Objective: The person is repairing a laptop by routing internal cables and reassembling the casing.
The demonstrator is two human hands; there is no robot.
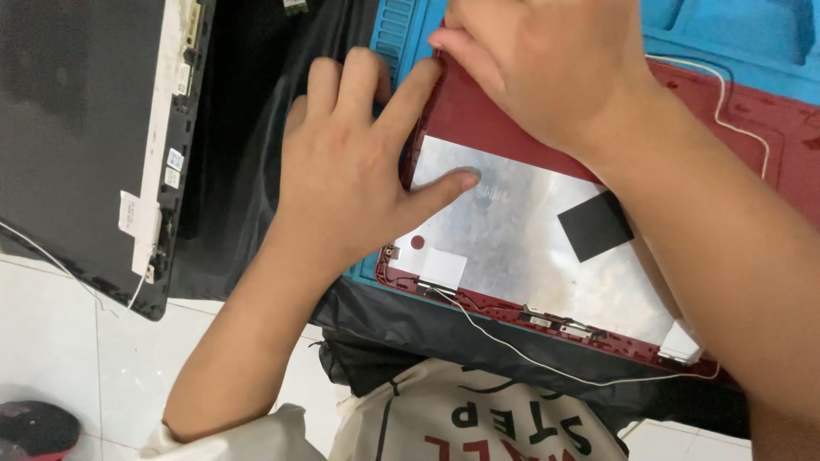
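Observation:
A red laptop lid shell [478, 111] lies inside-up on a blue work mat [735, 34]. Its inner face carries a silver foil sheet [530, 248] with a black square patch [595, 224]. My left hand [342, 171] lies flat with fingers spread, thumb pressing on the foil and index finger along the shell's left edge. My right hand [547, 60] bends over the shell's top left corner, its fingertips on the red rim. Thin white wires [512, 350] run along the shell's near edge and up the right side.
A black laptop panel [77, 128] with a white strip and small labels lies at the left on black plastic sheeting [248, 128]. White tiled floor [85, 341] shows below it. My printed white shirt [478, 418] is at the bottom.

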